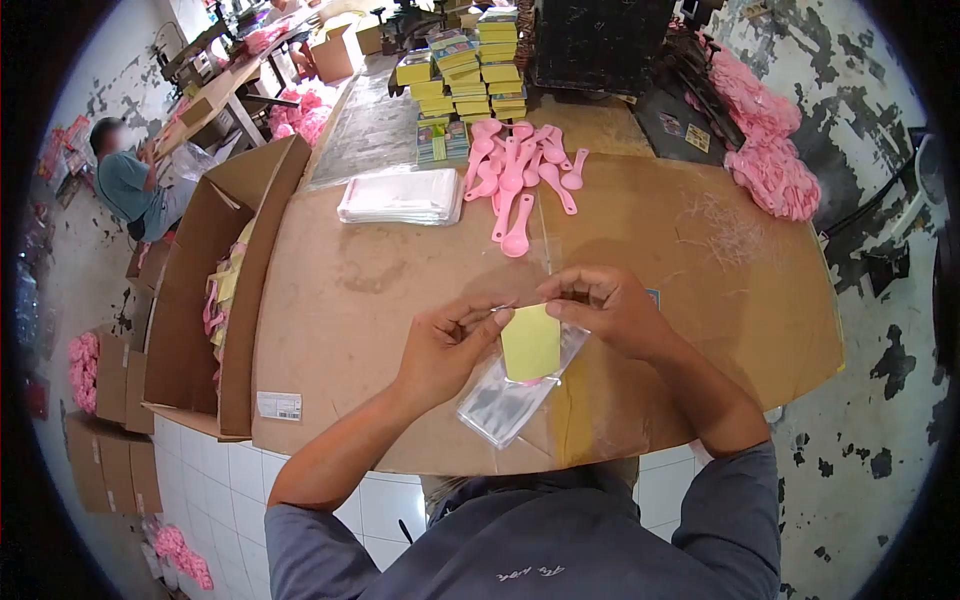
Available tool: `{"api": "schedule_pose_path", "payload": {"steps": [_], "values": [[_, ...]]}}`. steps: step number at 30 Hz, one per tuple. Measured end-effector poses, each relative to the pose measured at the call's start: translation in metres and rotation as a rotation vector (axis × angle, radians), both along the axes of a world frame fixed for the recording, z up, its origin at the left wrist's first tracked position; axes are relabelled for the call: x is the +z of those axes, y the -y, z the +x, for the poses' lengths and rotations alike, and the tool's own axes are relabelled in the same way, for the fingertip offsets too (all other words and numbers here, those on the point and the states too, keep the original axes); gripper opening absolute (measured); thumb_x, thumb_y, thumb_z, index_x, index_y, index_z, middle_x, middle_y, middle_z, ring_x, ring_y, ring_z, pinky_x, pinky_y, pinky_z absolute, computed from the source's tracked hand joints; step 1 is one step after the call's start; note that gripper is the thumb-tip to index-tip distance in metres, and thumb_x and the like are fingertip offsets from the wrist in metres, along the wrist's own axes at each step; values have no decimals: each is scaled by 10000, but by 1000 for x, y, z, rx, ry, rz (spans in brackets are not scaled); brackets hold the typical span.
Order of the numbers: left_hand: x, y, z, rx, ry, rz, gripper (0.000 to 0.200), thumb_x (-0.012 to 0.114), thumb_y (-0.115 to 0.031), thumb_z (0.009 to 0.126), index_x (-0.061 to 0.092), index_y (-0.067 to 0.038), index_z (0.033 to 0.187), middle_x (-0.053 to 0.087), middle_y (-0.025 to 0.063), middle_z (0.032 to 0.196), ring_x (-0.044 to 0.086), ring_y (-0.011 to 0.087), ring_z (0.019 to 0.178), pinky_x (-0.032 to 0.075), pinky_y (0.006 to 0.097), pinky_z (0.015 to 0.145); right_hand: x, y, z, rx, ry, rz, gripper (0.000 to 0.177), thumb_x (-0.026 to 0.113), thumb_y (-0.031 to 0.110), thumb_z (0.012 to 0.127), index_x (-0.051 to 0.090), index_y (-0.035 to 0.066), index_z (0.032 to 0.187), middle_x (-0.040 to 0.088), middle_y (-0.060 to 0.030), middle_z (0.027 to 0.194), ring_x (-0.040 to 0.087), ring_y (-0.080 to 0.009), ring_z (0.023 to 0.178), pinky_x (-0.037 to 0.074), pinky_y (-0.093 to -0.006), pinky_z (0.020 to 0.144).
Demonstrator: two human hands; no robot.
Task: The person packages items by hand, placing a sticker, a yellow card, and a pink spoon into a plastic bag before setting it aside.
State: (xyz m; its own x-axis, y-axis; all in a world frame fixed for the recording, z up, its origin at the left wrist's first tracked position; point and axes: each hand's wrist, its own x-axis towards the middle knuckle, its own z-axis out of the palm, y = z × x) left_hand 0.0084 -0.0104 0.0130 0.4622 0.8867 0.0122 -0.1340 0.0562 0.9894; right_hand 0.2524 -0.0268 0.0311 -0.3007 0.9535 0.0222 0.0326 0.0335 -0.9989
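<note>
A yellow card (pixel 532 345) is held in front of me at the near middle of the table. My left hand (pixel 445 345) is closed in a pinch at its upper left corner. At the upper right corner, my right hand (pixel 610 308) pinches the card between thumb and fingers. Beneath the card lies a clear plastic bag (pixel 505 405), slanting down to the left. A bit of pink peeks out under the card's lower edge. Just beyond my hands sits a heap of pink measuring spoons (pixel 515 178), with a stack of clear plastic bags (pixel 400 196) to its left.
Cardboard (pixel 350 290) covers the tabletop. Stacks of yellow card packs (pixel 460 75) stand at the back, near a black box (pixel 598 45). An open carton (pixel 270 200) holding yellow and pink items borders the left side. Pink spoons in bundles (pixel 770 170) lie far right. A person (pixel 130 180) sits far left.
</note>
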Motion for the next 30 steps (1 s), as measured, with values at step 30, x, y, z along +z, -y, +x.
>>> {"api": "schedule_pose_path", "payload": {"steps": [30], "values": [[-6,-8,-6,0,5,10,249,618,-61,1018,691,7,1247,725,69,1151,664,90,982,571,254,857,-13,0,7,90,26,85,397,722,22,902,593,-33,1273,656,-28,1024,612,-91,912,492,-261,805]]}}
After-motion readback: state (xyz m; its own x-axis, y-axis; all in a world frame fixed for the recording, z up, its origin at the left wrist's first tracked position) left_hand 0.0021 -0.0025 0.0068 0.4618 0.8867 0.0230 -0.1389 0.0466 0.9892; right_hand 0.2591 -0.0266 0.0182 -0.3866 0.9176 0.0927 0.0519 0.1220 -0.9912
